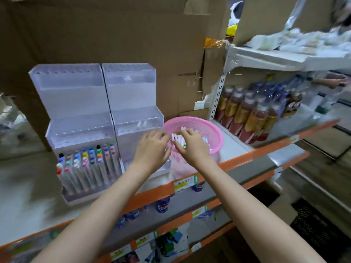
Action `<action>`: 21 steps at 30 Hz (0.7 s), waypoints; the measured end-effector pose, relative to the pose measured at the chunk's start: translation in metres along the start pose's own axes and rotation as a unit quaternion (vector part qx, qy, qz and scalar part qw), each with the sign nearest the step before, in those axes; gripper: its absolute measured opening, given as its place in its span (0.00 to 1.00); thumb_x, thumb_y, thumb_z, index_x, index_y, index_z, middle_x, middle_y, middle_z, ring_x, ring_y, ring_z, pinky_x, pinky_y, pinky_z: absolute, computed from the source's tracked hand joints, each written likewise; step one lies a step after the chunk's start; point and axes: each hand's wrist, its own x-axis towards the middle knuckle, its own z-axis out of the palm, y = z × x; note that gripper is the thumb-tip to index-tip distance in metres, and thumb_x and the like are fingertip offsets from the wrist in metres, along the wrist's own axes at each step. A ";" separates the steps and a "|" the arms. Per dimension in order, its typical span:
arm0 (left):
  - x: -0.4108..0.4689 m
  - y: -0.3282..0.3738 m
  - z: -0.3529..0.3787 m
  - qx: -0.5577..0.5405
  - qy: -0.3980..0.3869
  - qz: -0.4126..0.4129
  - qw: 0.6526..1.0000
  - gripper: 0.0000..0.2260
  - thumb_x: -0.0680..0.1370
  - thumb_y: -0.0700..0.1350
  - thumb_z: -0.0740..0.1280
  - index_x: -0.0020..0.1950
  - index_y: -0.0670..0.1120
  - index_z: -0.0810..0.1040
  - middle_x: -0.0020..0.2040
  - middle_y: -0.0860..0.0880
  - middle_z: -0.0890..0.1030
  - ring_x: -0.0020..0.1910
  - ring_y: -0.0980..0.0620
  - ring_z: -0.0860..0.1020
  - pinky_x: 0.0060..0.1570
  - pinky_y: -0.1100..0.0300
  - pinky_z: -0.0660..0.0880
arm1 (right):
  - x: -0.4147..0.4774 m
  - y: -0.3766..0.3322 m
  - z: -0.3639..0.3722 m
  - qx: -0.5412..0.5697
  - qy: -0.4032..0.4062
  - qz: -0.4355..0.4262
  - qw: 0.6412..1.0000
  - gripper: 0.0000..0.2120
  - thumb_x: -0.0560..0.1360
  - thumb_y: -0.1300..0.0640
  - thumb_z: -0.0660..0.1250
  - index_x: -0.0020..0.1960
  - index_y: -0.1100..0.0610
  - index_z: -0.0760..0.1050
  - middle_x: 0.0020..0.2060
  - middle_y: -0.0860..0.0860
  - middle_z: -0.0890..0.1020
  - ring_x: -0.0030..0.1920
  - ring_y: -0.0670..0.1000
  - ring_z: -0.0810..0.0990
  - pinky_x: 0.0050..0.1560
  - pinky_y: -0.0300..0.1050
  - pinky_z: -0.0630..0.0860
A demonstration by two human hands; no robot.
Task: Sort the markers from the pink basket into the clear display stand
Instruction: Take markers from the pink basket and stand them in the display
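A round pink basket [212, 130] sits on the grey shelf and holds several white markers [176, 138]. My right hand [191, 144] reaches into the basket, its fingers curled around a bunch of those markers. My left hand [152, 147] hovers at the basket's left rim with fingers spread; whether it touches a marker is unclear. Left of the basket stands the clear display stand [79, 103], a tiered acrylic unit in two sections. Its lowest front row in the left section holds several markers with coloured caps [89, 158]. The upper tiers look bare.
Brown cardboard boxes [114, 35] rise behind the stand. To the right, a white shelf unit holds bottled drinks [252, 114]. The shelf's orange front edge [237, 160] carries price labels, and lower shelves hold more goods.
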 end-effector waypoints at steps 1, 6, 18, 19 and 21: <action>0.010 0.007 0.007 -0.005 -0.010 0.004 1.000 0.14 0.69 0.49 0.61 0.46 0.44 0.81 0.42 0.45 0.80 0.43 0.42 0.79 0.40 0.54 0.75 | 0.004 0.012 -0.002 -0.011 -0.017 0.015 1.000 0.18 0.78 0.46 0.63 0.63 0.54 0.73 0.58 0.54 0.76 0.61 0.57 0.72 0.50 0.54 0.75; 0.054 0.028 0.046 -0.036 -0.087 -0.011 0.996 0.13 0.73 0.45 0.66 0.55 0.40 0.78 0.48 0.40 0.79 0.48 0.38 0.77 0.44 0.48 0.75 | 0.027 0.063 -0.002 -0.036 -0.096 0.046 0.994 0.21 0.78 0.48 0.63 0.68 0.53 0.70 0.62 0.55 0.75 0.62 0.58 0.73 0.54 0.53 0.74; 0.112 0.025 0.114 -0.006 -0.197 -0.141 0.970 0.17 0.77 0.42 0.61 0.65 0.42 0.71 0.59 0.41 0.75 0.56 0.42 0.74 0.50 0.50 0.74 | 0.083 0.115 0.034 -0.026 -0.190 0.046 0.980 0.19 0.77 0.57 0.59 0.67 0.50 0.72 0.55 0.56 0.76 0.56 0.59 0.77 0.50 0.51 0.75; 0.114 0.023 0.118 -0.007 -0.199 -0.151 0.968 0.17 0.76 0.41 0.61 0.66 0.42 0.70 0.59 0.41 0.75 0.55 0.43 0.75 0.49 0.51 0.74 | 0.087 0.118 0.036 -0.028 -0.194 0.045 0.979 0.19 0.77 0.59 0.59 0.67 0.50 0.72 0.55 0.56 0.76 0.55 0.59 0.77 0.50 0.52 0.75; 0.118 0.022 0.123 -0.024 -0.200 -0.179 0.963 0.17 0.76 0.40 0.62 0.65 0.42 0.71 0.57 0.42 0.75 0.52 0.45 0.75 0.43 0.55 0.71 | 0.093 0.122 0.038 -0.033 -0.198 0.042 0.979 0.18 0.76 0.63 0.58 0.63 0.54 0.74 0.53 0.56 0.77 0.51 0.59 0.77 0.47 0.51 0.75</action>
